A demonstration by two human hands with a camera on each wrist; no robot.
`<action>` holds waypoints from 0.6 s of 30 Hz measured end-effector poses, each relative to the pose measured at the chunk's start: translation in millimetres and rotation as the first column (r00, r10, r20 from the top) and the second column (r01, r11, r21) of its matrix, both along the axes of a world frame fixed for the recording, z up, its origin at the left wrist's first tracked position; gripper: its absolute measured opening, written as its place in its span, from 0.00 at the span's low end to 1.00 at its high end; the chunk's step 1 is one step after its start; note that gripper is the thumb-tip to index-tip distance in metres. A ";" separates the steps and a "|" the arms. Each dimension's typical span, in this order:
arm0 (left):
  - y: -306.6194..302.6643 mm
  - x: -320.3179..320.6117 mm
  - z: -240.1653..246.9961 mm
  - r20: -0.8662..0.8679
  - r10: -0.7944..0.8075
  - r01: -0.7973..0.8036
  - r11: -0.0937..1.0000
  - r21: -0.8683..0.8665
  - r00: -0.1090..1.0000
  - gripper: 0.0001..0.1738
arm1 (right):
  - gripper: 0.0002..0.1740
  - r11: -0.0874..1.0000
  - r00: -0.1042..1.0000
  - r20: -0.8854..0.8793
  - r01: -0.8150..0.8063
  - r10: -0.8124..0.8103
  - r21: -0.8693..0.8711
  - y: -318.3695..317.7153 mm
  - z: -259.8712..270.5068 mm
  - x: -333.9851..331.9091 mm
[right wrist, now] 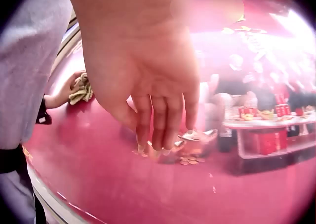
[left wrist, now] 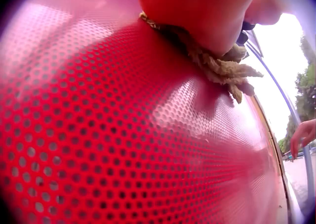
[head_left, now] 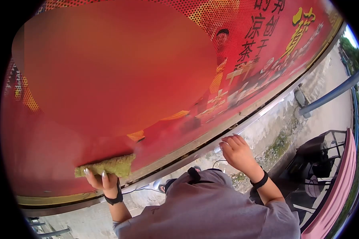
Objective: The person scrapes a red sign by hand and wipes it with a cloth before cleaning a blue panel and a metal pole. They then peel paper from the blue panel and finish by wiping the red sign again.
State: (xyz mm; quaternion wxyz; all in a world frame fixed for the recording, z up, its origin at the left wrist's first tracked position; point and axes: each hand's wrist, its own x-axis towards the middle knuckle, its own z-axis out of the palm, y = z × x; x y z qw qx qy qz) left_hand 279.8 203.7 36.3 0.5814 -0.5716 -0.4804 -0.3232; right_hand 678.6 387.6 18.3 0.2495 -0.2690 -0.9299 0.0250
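Observation:
My left hand point(head_left: 101, 182) holds a folded yellow-green cloth point(head_left: 107, 165) against a red printed panel point(head_left: 60, 147). Its fingertips lie over the lower edge of the cloth in the head view. In the left wrist view, crumpled ends of the cloth point(left wrist: 224, 71) stick out from under the hand, close against perforated red film. My right hand point(head_left: 239, 153) hangs loosely beside the panel's lower metal edge, with nothing in it. In the right wrist view its fingers point(right wrist: 158, 120) point down, relaxed, in front of the panel's printed pictures.
A metal rail point(head_left: 263, 111) runs along the panel's lower edge. Beneath it is rough concrete ground point(head_left: 281, 127) with patches of weeds. On the right stand a grey-blue pole point(head_left: 339, 91) and a dark vehicle with a pink canopy point(head_left: 339, 191).

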 end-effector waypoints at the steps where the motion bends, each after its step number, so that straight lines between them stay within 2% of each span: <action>1: -5.8 1.0 0.8 -0.018 0.136 -0.136 0.990 -0.037 0.991 0.17 | 0.08 0.995 0.995 0.043 0.094 -0.093 -0.016 3.4 -10.7 26.6; 3: -9.7 15.9 14.1 -0.002 0.348 -0.344 0.926 -0.154 0.938 0.16 | 0.05 0.962 0.960 0.089 0.269 -0.264 -0.049 1.7 -19.1 65.2; 6: 19.5 58.5 38.8 0.177 0.320 -0.278 0.933 -0.229 0.931 0.25 | 0.04 0.886 0.888 0.051 0.459 -0.457 -0.067 -0.5 -7.8 82.6; 8: 32.8 81.9 37.7 0.282 0.297 -0.198 0.923 -0.331 0.912 0.35 | 0.07 0.840 0.839 -0.073 0.530 -0.539 -0.116 1.6 4.1 66.0; 10: 59.9 91.3 21.5 0.151 0.277 -0.218 0.922 -0.320 0.949 0.40 | 0.10 0.837 0.804 -0.241 0.538 -0.544 -0.097 9.9 14.3 34.8; 12: 79.1 107.4 18.9 -0.078 0.278 -0.286 0.875 -0.389 0.957 0.30 | 0.21 0.911 0.841 -0.358 0.404 -0.406 -0.085 11.7 34.4 -5.6; 13: 91.2 120.4 24.4 -0.115 0.233 -0.260 0.876 -0.406 0.966 0.28 | 0.25 0.953 0.862 -0.417 0.300 -0.289 -0.040 7.4 46.5 -25.9; 15: 107.2 134.8 27.4 -0.149 0.131 -0.185 0.870 -0.456 0.980 0.25 | 0.24 0.994 0.858 -0.513 0.018 0.041 0.110 -4.0 58.1 -58.5; 16: 108.0 133.6 25.8 -0.214 0.119 -0.213 0.842 -0.496 0.970 0.24 | 0.22 0.962 0.829 -0.524 -0.058 0.194 0.266 -11.1 48.6 -74.3; 17: 108.7 133.1 22.5 -0.257 0.150 -0.257 0.849 -0.462 0.955 0.24 | 0.20 0.925 0.854 -0.415 -0.176 0.313 0.337 -17.2 43.3 -83.5; 18: 108.5 131.2 17.3 -0.299 0.176 -0.297 0.853 -0.430 0.938 0.24 | 0.20 0.901 0.842 -0.370 -0.273 0.393 0.337 -18.1 39.5 -94.3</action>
